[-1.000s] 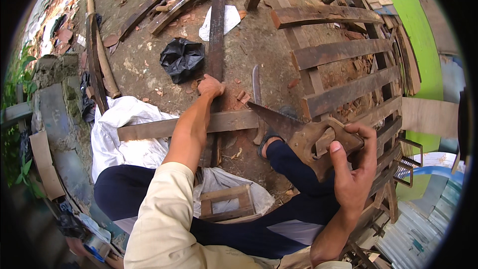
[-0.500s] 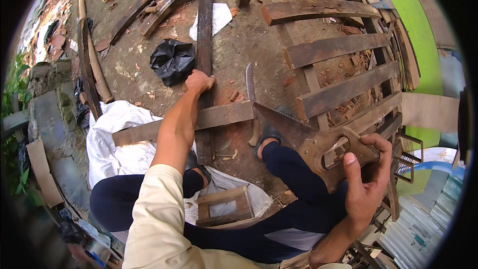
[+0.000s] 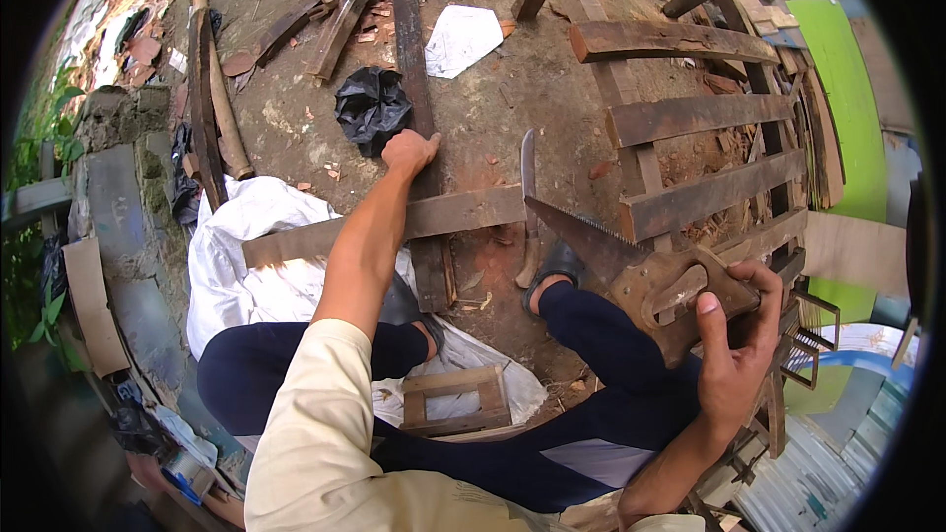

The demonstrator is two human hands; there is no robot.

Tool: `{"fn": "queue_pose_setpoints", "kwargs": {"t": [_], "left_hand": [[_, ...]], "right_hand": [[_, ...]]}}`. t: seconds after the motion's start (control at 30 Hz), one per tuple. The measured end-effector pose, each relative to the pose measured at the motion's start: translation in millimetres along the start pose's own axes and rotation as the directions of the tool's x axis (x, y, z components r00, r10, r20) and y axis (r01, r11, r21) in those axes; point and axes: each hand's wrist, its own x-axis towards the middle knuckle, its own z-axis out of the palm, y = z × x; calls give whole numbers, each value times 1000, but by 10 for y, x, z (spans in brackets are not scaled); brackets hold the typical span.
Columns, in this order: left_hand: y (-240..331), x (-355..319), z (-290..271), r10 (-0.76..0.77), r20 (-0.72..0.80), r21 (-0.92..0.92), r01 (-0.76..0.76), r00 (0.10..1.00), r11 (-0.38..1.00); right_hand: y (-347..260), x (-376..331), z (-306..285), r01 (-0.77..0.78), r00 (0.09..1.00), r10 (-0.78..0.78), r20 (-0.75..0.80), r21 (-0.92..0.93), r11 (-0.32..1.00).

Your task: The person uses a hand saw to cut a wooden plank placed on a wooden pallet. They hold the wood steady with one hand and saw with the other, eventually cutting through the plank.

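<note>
My right hand [image 3: 734, 355] is wrapped around the wooden handle of a handsaw [image 3: 680, 300]. Its toothed blade points up and left, with the tip close to the right end of a crosswise plank [image 3: 463, 212]. My left hand [image 3: 411, 151] is closed on a long dark plank [image 3: 409, 39], beside a crumpled black plastic bag [image 3: 372, 110]; its fingertips are hidden. The crosswise plank lies over the long one, below my left hand. Standing out just past the crosswise plank's right end is a curved knife [image 3: 529, 172], its handle toward my foot.
A slatted wooden frame [image 3: 709, 118] occupies the right side. White sacking [image 3: 232, 246] lies at left, near a block wall [image 3: 123, 207]. A small wooden frame [image 3: 453, 401] sits between my legs. Loose timber [image 3: 360, 5] and a white sheet [image 3: 463, 41] lie farther off.
The view has shifted, so most things appear farther right and the farther ones higher. Both hands keep their holds, and the saw's tip is still by the crosswise plank's end.
</note>
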Motion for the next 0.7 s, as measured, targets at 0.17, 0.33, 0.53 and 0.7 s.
{"fn": "queue_pose_setpoints", "kwargs": {"t": [0.17,0.33,0.53,0.7], "left_hand": [[-308,-155,133,-26,-49,-70,22,998,997],[-679,-407,124,116,185,-38,-111,976,993],[-1071,-916,1,449,216,150,-484,867,862],[-1483,-932,46,570,79,307,-564,818,767]], "right_hand": [[5,-32,54,13,1000,-13,-1,-4,1000],[45,-44,47,66,998,-66,-17,25,998],[-6,-18,48,63,998,-63,-23,-24,998],[44,34,55,144,989,-144,-32,-4,990]]}}
